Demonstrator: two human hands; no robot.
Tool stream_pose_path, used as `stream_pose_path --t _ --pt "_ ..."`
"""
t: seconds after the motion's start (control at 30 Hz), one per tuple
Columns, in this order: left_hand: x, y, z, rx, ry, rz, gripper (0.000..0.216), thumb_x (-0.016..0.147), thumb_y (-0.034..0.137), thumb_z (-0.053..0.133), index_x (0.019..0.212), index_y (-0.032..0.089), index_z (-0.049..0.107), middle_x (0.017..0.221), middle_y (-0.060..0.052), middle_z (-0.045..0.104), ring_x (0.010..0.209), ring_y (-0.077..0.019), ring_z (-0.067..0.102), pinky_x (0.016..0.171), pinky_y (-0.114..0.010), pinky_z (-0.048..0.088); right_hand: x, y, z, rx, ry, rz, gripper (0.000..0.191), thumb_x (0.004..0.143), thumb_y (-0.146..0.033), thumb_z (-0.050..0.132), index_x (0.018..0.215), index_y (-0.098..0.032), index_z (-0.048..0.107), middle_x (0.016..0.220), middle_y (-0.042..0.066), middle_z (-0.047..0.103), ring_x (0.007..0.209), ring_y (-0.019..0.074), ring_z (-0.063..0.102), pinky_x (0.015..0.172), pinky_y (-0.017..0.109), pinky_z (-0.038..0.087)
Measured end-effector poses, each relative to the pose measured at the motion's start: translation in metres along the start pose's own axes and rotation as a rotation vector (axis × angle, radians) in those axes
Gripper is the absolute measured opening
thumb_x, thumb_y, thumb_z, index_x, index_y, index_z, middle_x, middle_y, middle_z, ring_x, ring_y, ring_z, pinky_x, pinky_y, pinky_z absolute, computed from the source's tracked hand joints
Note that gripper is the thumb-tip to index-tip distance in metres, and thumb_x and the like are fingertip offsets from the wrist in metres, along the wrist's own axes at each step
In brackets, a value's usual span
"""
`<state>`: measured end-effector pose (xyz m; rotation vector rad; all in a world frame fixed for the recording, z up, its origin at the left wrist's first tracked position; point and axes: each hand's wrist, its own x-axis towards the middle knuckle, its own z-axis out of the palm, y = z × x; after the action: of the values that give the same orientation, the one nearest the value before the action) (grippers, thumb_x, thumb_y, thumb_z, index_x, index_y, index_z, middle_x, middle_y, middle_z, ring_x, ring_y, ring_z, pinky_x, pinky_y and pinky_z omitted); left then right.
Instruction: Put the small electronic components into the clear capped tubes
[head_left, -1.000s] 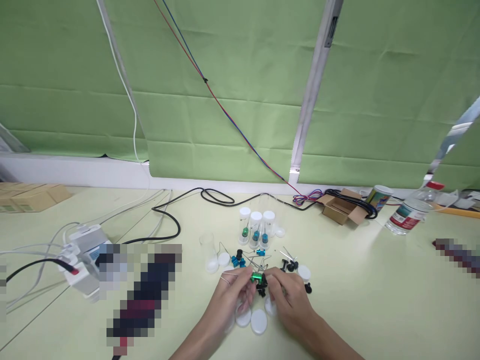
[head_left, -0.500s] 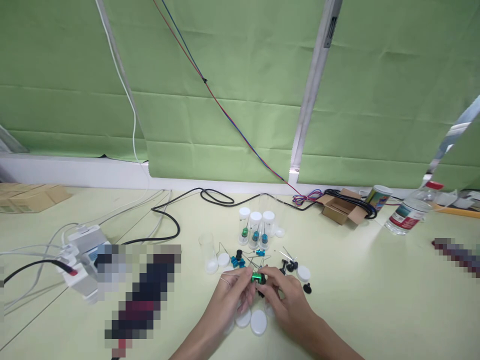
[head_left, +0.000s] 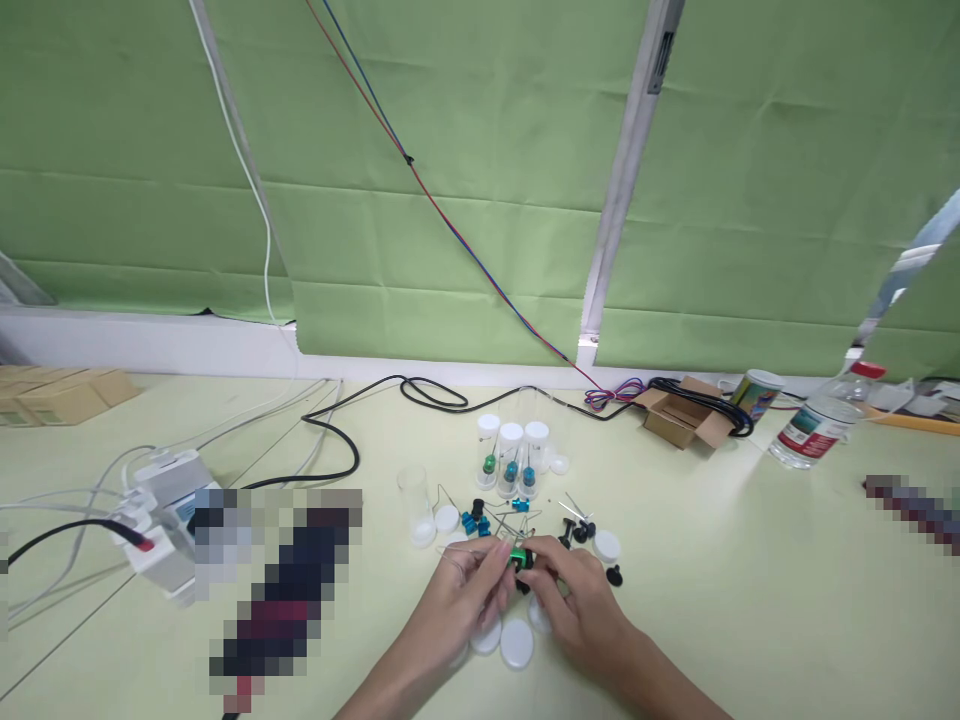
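Observation:
My left hand pinches a small shiny green cylindrical part between thumb and fingers. A thin bent wire sticks out to the left by the same fingers. My right hand closes thumb and forefinger on the part's right end, where something black shows; its exact shape is hidden by the fingertips. Just beyond the hands lie blue metallic parts, a black spool-like piece and black stemmed pieces. Round white caps lie under and between the wrists.
Several clear white-capped tubes with coloured parts inside stand behind the hands. An uncapped clear tube is to the left. Farther out are a power strip, black cable, an open cardboard box and a water bottle.
The green part and my left fingertips have shifted slightly right, and less of the green shows between the fingers. Both hands keep their grip; the things on the table stay put.

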<state>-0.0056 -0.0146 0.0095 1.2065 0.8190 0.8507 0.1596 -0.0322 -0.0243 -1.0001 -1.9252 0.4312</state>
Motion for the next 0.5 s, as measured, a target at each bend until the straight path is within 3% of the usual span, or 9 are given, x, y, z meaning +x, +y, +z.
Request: stream_pose_path --t 0.5 --pt "0.0023 -0.0065 -0.0004 -0.083 0.050 -0.027 0.048 0.080 0.055 0.064 0.057 0.014 0.052 0.050 0.003 0.044 0.041 -0.0049 0.031 0.043 -0.022 0.017 -0.0026 0.0037 0.0036 -0.047 0.060 -0.004 0.018 0.094 -0.026 0.049 0.100 -0.017 0.064 0.059 -0.001 0.060 0.049 0.0119 0.051 0.051 0.023 0.040"
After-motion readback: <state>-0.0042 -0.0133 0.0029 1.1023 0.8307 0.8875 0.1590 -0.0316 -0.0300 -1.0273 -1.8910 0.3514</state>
